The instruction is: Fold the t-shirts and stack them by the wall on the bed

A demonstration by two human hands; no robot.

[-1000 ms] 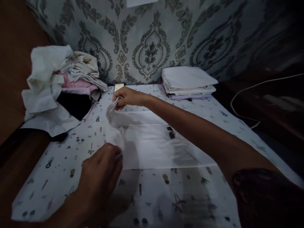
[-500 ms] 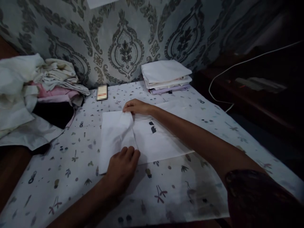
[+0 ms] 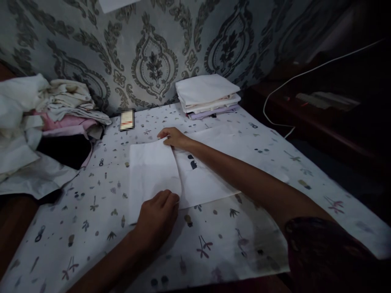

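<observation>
A white cloth (image 3: 152, 175) lies on the patterned sheet, its left part folded over and its right part flat with a dark print. My left hand (image 3: 159, 215) is closed on the near corner of the folded flap. At the flap's far corner, my right hand (image 3: 174, 137) pinches the edge between thumb and fingers. My right forearm crosses above the flat part and hides some of it.
A heap of loose clothes (image 3: 21, 134) lies at the left. A folded stack (image 3: 207, 91) sits at the back by the patterned wall. Nearer the heap is a small pixelated card-like item (image 3: 127, 119). A white cable (image 3: 267, 101) hangs over dark furniture at the right.
The folded flap has been drawn slightly right and looks smoother, with fewer creases. My right hand has shifted a little along with its corner. The view has moved slightly.
</observation>
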